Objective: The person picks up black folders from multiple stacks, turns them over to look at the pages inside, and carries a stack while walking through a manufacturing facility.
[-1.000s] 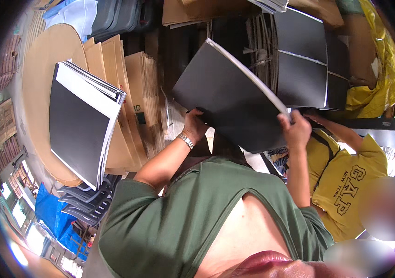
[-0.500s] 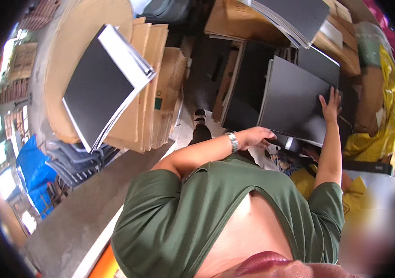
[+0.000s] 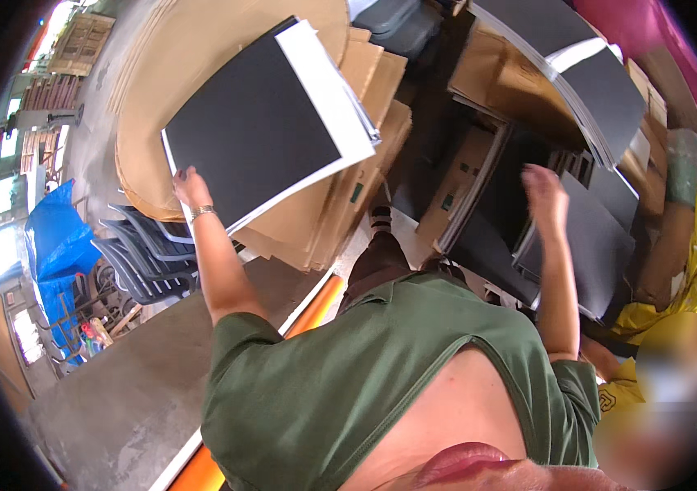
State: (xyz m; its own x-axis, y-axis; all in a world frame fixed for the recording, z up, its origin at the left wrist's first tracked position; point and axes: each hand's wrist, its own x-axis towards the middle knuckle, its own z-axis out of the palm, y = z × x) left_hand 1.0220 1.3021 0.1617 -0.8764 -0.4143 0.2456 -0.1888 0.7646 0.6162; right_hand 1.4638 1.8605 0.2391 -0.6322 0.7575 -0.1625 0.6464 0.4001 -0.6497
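Note:
A large black sheet (image 3: 258, 123) lies on a pile of white-edged sheets on top of brown cardboard at the left. My left hand (image 3: 193, 190) is at its near left edge, the fingers bent and closed on the border. My right hand (image 3: 545, 195) is raised at the right with fingers loosely apart and slightly smeared, nothing in them. Under and beside it are black panels (image 3: 582, 237) that lie overlapped and tilted. A stack of black sheets (image 3: 602, 98) with white edges rests on cardboard farther back.
Flattened cardboard (image 3: 357, 192) stands in layers beneath the left pile. Grey stacked chairs (image 3: 140, 258) and a blue tarp (image 3: 62, 245) are at the left. Yellow plastic (image 3: 696, 237) hangs at the right, near another person in yellow (image 3: 622, 385). An orange-edged strip (image 3: 320, 307) runs behind me.
My left hand has gone from the right-hand panels across to the black sheet at the left. My right hand has lifted off the panel. The view has turned leftward.

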